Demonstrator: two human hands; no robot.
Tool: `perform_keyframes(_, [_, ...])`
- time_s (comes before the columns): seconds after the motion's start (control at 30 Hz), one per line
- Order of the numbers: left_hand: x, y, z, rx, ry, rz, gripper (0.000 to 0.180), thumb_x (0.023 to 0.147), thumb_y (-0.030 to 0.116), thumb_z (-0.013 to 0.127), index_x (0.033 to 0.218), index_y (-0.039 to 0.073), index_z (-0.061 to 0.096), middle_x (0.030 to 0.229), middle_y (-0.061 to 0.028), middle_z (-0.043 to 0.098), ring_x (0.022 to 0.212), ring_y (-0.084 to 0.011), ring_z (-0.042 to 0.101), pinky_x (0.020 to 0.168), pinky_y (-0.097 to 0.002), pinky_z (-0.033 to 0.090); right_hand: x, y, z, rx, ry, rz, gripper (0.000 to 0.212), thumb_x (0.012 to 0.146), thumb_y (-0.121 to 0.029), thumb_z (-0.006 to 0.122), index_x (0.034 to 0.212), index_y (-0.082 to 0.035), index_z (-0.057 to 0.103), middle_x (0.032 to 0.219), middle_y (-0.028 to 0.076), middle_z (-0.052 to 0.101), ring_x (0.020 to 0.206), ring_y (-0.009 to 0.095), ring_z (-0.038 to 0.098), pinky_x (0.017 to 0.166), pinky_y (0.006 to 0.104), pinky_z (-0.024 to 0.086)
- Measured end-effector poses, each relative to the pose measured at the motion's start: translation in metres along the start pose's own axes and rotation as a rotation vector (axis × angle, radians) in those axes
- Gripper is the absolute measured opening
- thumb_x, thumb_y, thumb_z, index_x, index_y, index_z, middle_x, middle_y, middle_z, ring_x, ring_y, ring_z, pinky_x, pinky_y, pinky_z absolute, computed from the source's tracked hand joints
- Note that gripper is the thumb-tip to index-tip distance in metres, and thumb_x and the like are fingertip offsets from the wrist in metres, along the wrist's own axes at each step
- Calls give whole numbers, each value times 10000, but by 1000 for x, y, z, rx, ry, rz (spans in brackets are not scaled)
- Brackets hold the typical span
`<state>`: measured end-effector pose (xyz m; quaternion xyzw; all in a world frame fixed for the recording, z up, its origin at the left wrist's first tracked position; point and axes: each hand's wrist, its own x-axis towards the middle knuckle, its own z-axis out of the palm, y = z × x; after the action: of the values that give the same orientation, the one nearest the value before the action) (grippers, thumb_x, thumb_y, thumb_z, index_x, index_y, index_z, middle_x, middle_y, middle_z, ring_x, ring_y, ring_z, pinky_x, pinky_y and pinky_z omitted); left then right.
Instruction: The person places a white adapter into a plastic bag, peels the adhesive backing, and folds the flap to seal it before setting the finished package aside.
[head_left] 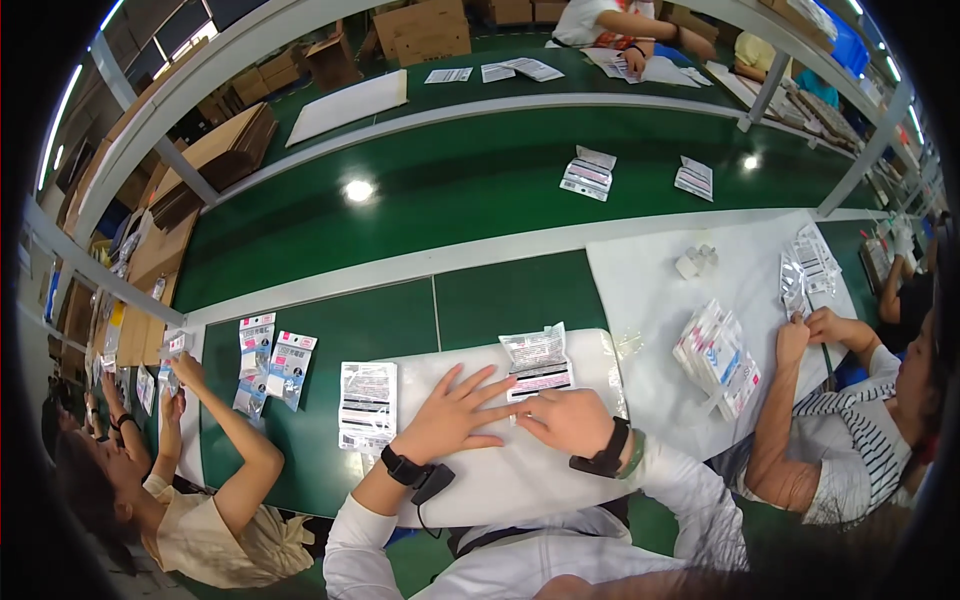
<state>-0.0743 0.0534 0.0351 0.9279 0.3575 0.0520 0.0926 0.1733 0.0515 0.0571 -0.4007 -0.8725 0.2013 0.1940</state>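
Observation:
On the white mat [470, 490] in front of me lies a silver printed pouch [538, 358], its text side up and its top edge raised. My left hand [455, 412] is open, fingers spread flat over the mat, with fingertips reaching the pouch's lower left edge. My right hand [568, 420] has its fingers curled together at the pouch's lower edge, gripping it there; the fingertips are partly hidden. Another printed pouch [368, 405] lies flat left of my left hand, across the mat's edge.
Blue-and-white pouches [290, 365] lie farther left. A stack of packed pouches [718, 360] and small white pieces [697, 262] rest on the right-hand sheet. Two pouches [588, 174] sit on the green conveyor behind a pale rail [400, 263]. Co-workers handle packages on both sides and across.

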Motion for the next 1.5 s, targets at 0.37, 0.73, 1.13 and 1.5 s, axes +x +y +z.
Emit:
perform_keyframes(0.37, [-2, 0, 3, 5, 42, 2, 529, 883, 578, 592, 1366, 367, 555, 1562, 63, 375, 1453, -228, 313, 1171, -548, 219, -8, 4, 47, -170, 68, 42, 133, 868, -239, 673, 928, -125, 639, 734, 39, 663, 610, 246, 658, 504, 380, 512])
perform_keyframes(0.73, [-3, 1, 5, -3, 72, -14, 529, 917, 558, 557, 1423, 416, 496, 1559, 41, 383, 1462, -230, 298, 1185, -537, 188, -124, 104, -57, 1178, 534, 741, 123, 961, -157, 616, 1075, -113, 613, 791, -1, 602, 624, 69, 504, 514, 239, 395])
perform_keyframes(1.13, [-2, -2, 9, 3, 63, 5, 576, 921, 554, 559, 1458, 369, 462, 1568, 37, 374, 1467, -232, 293, 1188, -530, 168, -51, 68, -38, 648, 308, 471, 312, 931, -117, 534, 1228, -200, 582, 748, 31, 584, 602, 108, 544, 506, 245, 420])
perform_keyframes(1.5, [0, 0, 9, -180, 89, -100, 694, 882, 525, 642, 1489, 263, 430, 1531, 31, 432, 1448, -222, 331, 1187, -534, 162, -14, 74, -37, -149, -159, 89, 506, 830, -196, 605, 1315, -339, 624, 747, 65, 680, 634, 277, 652, 564, 396, 504])
